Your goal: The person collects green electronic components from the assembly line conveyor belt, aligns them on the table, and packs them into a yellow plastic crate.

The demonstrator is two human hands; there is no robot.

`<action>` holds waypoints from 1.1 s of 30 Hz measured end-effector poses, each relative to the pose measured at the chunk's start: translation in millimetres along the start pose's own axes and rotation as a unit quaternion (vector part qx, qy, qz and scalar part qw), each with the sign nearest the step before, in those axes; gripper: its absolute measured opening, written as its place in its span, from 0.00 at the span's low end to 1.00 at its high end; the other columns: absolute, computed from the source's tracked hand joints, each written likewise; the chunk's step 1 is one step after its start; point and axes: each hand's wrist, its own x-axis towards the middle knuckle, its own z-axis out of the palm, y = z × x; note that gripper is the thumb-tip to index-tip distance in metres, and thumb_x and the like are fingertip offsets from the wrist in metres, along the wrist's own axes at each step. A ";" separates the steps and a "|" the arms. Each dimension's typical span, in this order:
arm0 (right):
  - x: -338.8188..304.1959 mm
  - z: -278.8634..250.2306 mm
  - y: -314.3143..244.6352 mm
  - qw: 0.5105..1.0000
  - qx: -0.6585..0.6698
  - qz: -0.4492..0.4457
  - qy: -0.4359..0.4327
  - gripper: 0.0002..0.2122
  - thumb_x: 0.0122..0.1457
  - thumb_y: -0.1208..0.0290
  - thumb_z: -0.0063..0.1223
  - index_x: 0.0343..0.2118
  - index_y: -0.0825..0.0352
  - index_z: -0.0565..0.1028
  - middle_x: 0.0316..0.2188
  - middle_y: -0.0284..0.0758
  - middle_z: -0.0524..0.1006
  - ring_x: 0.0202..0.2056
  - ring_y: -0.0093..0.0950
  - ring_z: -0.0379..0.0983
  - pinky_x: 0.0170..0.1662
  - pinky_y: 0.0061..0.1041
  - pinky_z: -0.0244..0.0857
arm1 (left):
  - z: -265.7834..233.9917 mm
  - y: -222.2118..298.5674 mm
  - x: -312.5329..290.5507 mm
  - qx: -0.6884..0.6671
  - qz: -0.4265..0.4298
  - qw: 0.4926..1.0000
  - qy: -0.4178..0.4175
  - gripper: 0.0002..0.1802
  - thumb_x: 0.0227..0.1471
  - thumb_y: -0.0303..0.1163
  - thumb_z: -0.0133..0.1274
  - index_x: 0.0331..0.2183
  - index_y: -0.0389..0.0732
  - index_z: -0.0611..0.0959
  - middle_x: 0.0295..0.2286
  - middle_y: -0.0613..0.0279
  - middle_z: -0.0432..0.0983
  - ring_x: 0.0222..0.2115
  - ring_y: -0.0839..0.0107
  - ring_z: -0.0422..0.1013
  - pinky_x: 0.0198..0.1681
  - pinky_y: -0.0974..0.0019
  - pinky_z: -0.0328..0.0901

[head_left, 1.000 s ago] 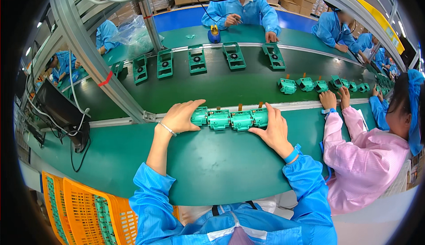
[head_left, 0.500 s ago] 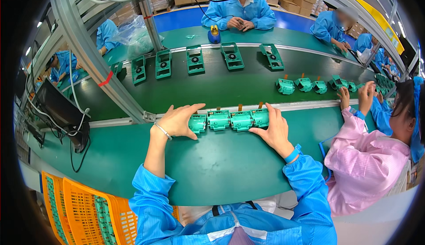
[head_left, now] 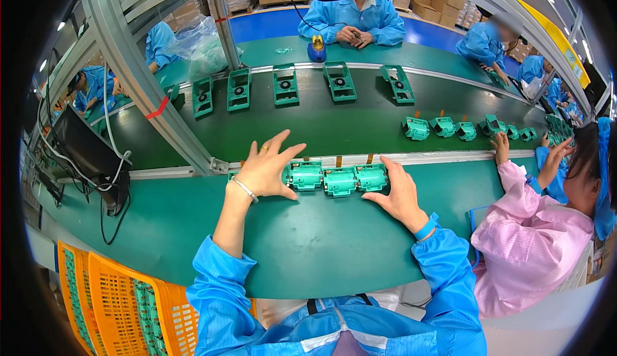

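Several green plastic housings with orange-brown tabs stand side by side along the near table's far edge, among them a middle housing (head_left: 340, 181). My left hand (head_left: 265, 166) is over the row's left end, fingers spread, thumb pointing at the housings. It partly covers one housing, and a bit of green shows beyond its wrist side; whether it touches them I cannot tell. At the other end, my right hand (head_left: 402, 195) has thumb and fingers apart around the side of the rightmost housing (head_left: 371, 177), close to or touching it.
Flat green frames with round black centres (head_left: 285, 85) lie on the dark green belt (head_left: 308, 131). More housings (head_left: 416, 128) sit there at right, near a co-worker in pink (head_left: 536, 240). A metal post (head_left: 141, 80) rises at left; orange crates (head_left: 122, 298) stand below.
My left hand has lifted and turned, its fingers now spread over the row's left end. The housings have shifted slightly against each other. My right hand stays nearly in place.
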 end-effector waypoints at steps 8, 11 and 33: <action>-2.7 -3.2 -5.4 0.999 -0.041 0.011 0.002 0.46 0.44 0.51 0.76 0.64 0.67 0.64 0.47 0.40 0.74 0.42 0.40 0.74 0.48 0.40 0.68 | 14.5 11.4 12.2 -0.024 0.079 0.995 -0.049 0.48 0.33 0.45 0.76 0.58 0.50 0.74 0.47 0.60 0.76 0.53 0.56 0.71 0.66 0.38 0.53; -2.5 -4.4 -4.9 0.999 -0.036 -0.004 0.007 0.46 0.44 0.51 0.76 0.64 0.67 0.64 0.47 0.40 0.74 0.42 0.41 0.74 0.48 0.40 0.68 | 12.3 13.8 9.4 -0.028 0.086 0.995 -0.048 0.46 0.34 0.45 0.76 0.56 0.49 0.75 0.45 0.61 0.77 0.50 0.57 0.73 0.64 0.42 0.57; 1.1 -3.6 -8.5 1.000 -0.019 -0.013 -0.007 0.45 0.45 0.52 0.76 0.64 0.67 0.64 0.46 0.42 0.73 0.42 0.44 0.73 0.45 0.41 0.68 | -58.0 -8.5 -26.7 -0.266 0.063 0.956 0.107 0.22 0.47 0.32 0.68 0.45 0.37 0.85 0.41 0.54 0.80 0.43 0.56 0.78 0.46 0.58 0.71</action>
